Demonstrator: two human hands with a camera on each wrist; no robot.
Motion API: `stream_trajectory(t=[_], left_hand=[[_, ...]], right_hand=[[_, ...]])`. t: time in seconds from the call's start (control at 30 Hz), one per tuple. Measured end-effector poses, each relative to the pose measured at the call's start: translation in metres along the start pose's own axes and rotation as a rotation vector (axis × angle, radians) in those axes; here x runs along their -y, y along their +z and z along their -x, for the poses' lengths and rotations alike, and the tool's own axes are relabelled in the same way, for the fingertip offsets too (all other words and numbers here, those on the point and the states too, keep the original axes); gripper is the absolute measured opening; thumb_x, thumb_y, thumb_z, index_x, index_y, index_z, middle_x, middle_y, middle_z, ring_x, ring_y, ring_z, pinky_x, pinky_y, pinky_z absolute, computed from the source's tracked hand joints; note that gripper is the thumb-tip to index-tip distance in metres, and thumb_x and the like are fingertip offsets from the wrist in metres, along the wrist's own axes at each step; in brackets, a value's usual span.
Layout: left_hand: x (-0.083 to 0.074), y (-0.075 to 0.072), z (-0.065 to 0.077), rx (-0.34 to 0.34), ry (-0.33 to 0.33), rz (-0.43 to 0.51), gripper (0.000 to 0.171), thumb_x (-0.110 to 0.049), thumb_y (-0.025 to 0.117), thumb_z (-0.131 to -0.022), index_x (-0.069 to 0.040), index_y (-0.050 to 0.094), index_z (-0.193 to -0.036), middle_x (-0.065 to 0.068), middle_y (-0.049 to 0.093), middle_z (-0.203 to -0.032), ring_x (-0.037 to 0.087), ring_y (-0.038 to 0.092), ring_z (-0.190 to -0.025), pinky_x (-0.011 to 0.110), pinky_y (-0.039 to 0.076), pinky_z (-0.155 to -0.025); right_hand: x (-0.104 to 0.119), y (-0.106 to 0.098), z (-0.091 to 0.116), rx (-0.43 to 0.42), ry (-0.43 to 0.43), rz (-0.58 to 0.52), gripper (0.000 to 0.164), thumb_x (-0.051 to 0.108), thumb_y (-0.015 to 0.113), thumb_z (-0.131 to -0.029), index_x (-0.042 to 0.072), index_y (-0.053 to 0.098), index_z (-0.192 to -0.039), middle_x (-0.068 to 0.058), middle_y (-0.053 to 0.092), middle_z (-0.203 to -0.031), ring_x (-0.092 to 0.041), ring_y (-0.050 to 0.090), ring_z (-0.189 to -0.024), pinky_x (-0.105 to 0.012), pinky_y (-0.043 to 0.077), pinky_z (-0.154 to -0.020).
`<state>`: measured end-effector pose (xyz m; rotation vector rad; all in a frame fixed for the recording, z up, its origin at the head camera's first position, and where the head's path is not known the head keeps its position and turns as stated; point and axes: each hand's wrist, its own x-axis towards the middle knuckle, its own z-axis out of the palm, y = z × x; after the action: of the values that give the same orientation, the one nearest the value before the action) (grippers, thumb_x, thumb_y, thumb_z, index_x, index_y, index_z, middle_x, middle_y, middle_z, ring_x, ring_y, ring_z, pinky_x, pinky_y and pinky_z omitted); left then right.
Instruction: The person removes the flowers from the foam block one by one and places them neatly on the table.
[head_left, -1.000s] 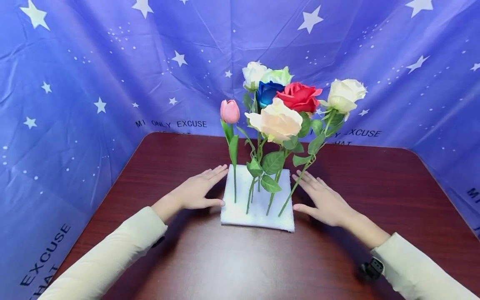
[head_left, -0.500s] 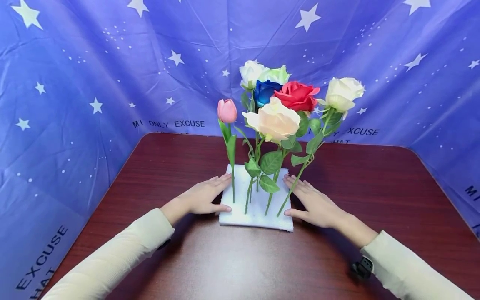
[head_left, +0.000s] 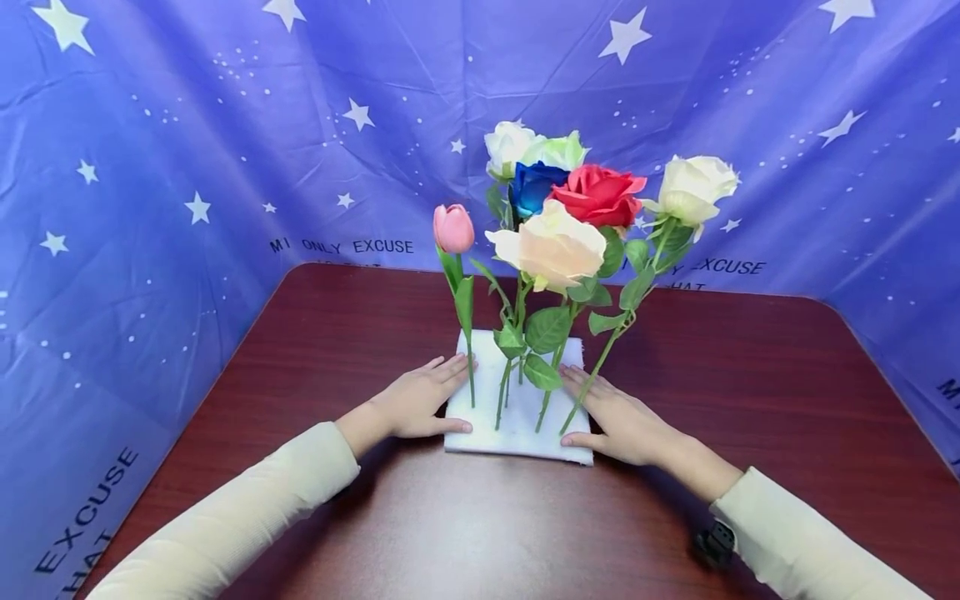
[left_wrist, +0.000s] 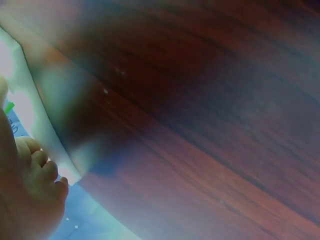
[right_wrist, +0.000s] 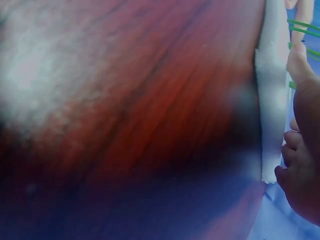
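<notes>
A white foam pad (head_left: 517,442) lies on the table with several artificial flowers standing in it. My left hand (head_left: 420,402) reaches over the pad's left edge with fingers straight, close to the stem of the pink tulip (head_left: 453,228). On the opposite side my right hand (head_left: 618,421) overlaps the right edge, fingers straight, beside the slanted stem of a white rose (head_left: 690,190). Between them rise a cream rose (head_left: 551,248), a red rose (head_left: 598,196) and a blue rose (head_left: 536,187). Both wrist views show the fingers at the side of the pad.
The dark red wooden table (head_left: 345,325) has rounded far corners. A blue curtain (head_left: 405,67) with white stars and black lettering hangs behind and at both sides. Two paler roses (head_left: 512,148) stand at the back. A black device (head_left: 716,543) is strapped at the right wrist.
Both hands have moved inward, from beside the foam pad to over its left and right edges. The tulip tilts slightly further left. The pad stays in about the same place.
</notes>
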<state>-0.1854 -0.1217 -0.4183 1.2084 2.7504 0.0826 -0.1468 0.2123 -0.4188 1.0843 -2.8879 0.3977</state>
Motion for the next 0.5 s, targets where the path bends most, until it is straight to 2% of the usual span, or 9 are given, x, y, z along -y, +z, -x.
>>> stream_trajectory(t=[0.17, 0.5], left_hand=[[-0.004, 0.0, -0.005, -0.01, 0.005, -0.018, 0.091, -0.064, 0.048, -0.09, 0.0, 0.024, -0.15, 0.017, 0.025, -0.159, 0.027, 0.022, -0.15, 0.045, 0.022, -0.125], [-0.007, -0.002, -0.023, 0.002, 0.005, -0.03, 0.09, -0.066, 0.046, -0.09, -0.002, 0.025, -0.151, 0.014, 0.021, -0.161, 0.025, 0.02, -0.15, 0.044, 0.019, -0.126]], right_hand=[[-0.003, 0.001, 0.003, 0.049, 0.042, 0.016, 0.084, 0.057, 0.063, -0.085, 0.004, 0.038, -0.146, -0.017, 0.031, -0.157, -0.034, 0.033, -0.144, -0.05, 0.035, -0.117], [-0.017, -0.003, 0.007, 0.034, 0.065, 0.035, 0.086, 0.058, 0.065, -0.083, 0.007, 0.039, -0.147, -0.019, 0.034, -0.155, -0.036, 0.035, -0.142, -0.052, 0.038, -0.114]])
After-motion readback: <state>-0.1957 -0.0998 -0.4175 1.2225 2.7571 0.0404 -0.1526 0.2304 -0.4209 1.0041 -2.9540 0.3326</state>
